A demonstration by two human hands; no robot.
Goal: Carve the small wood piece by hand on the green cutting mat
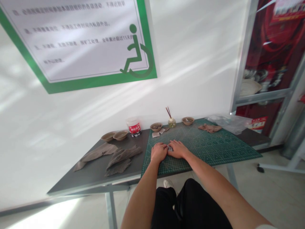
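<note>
My left hand [159, 152] and my right hand [177, 149] rest close together over the green cutting mat [200, 143]. Between them is a small flat greyish piece [170, 148], mostly covered by my fingers; its exact kind is too small to make out. The fingers of both hands are curled and closed on it from either side. Just beyond my hands, pale square pieces [155, 135] lie on the mat, in front of a brown bowl [156, 127] with small bits inside.
Grey-brown cloths [122, 159] and two bowls [120, 135] occupy the table's left side, near a red-labelled plastic jar [134, 127]. A reed diffuser [172, 122] and another bowl [188, 120] line the wall. To the right are a pinkish cloth [209, 128] and clear plastic [231, 122].
</note>
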